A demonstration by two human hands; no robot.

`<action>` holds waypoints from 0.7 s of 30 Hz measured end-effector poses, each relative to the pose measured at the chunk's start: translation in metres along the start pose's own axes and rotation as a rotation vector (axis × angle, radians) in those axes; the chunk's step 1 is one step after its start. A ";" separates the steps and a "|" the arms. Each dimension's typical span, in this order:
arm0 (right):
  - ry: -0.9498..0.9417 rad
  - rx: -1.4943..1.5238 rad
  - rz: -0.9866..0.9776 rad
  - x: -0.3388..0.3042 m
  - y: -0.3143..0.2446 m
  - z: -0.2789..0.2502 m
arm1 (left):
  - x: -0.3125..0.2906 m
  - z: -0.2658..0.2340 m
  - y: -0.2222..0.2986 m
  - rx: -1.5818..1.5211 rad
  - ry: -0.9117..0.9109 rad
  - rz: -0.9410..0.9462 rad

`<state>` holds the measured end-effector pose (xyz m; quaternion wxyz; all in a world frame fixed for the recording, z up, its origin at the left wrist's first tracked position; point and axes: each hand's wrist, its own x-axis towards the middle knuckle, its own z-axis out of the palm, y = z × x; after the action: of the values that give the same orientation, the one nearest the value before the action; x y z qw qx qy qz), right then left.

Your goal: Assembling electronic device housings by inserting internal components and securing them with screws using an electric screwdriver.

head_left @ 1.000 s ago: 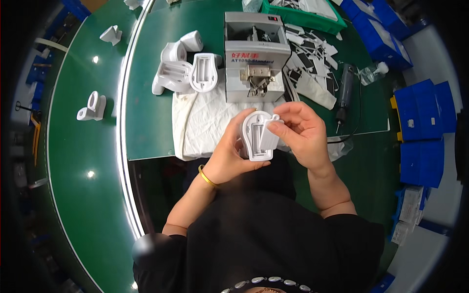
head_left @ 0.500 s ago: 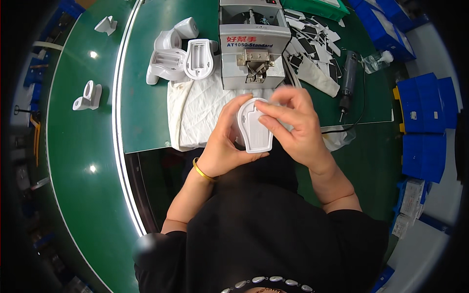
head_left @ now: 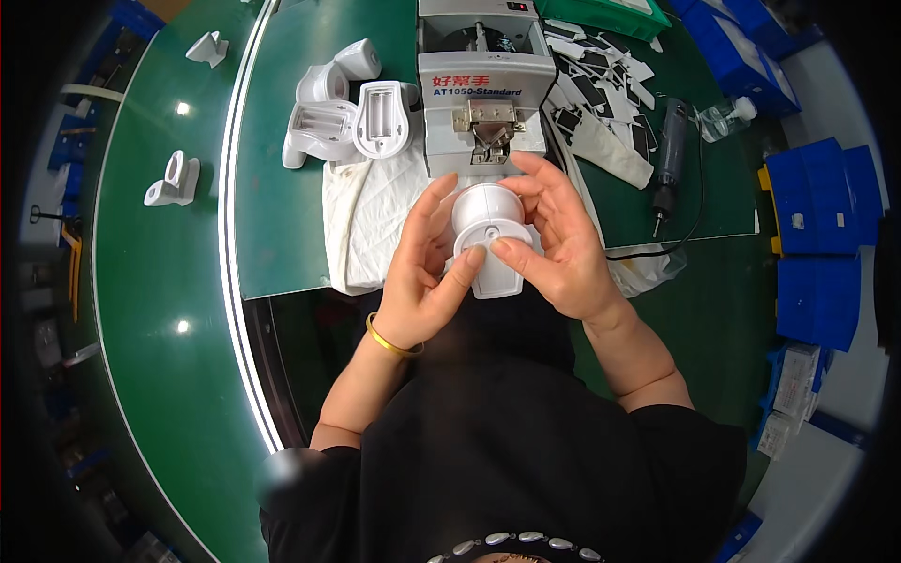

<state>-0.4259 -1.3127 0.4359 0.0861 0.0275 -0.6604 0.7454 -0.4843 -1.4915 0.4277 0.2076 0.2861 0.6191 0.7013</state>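
Observation:
Between both hands I hold a white plastic housing [head_left: 487, 208] with a rounded head and a flat, flared base facing me. My left hand [head_left: 427, 267] grips its left side, thumb pressed on the base. On the other side my right hand [head_left: 563, 244] wraps round it, its thumb also pressing the base near a small round hole. Just beyond stands a grey screw-feeding machine [head_left: 483, 80] with a metal outlet at its front. Several similar white housings [head_left: 383, 117] lie to its left, two showing open battery compartments.
A white cloth [head_left: 371, 220] covers part of the green bench. To the right lie an electric screwdriver [head_left: 670, 155] with a cord, a clear bottle [head_left: 727, 119] and a pile of black-and-white flat pieces [head_left: 601, 80]. White parts [head_left: 175, 180] sit on the green surface at left, beyond a bright strip.
The housing has tilted, so its rounded head now shows above the base. My right hand has gone from fingertips on the base to gripping the side, and both thumbs now press the base.

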 end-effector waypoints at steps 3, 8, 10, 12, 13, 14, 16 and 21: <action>-0.003 -0.001 0.026 0.001 0.003 -0.003 | -0.001 0.008 0.001 0.074 0.062 -0.017; 0.030 0.073 0.062 0.000 0.004 -0.008 | 0.008 0.009 0.000 0.312 0.006 0.170; 0.058 0.068 0.157 -0.001 0.004 -0.009 | 0.008 0.008 -0.001 0.561 -0.034 0.302; -0.004 0.064 0.238 0.005 0.004 -0.024 | 0.002 0.007 -0.011 0.312 -0.070 0.177; 0.068 0.031 0.126 0.009 0.005 -0.041 | 0.000 0.006 -0.012 0.316 -0.066 0.176; 0.139 -0.006 0.014 0.016 0.006 -0.064 | -0.001 0.006 -0.011 0.289 -0.047 0.159; 0.627 -0.551 0.002 0.033 0.003 -0.125 | -0.001 0.005 -0.012 0.254 -0.038 0.143; 0.833 -1.312 0.530 0.042 0.036 -0.245 | -0.002 0.006 -0.020 0.366 -0.001 0.136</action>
<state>-0.4551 -1.0707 0.3759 0.1440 -0.4643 -0.8604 0.1525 -0.4801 -1.4856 0.4085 0.1043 0.3605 0.7155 0.5893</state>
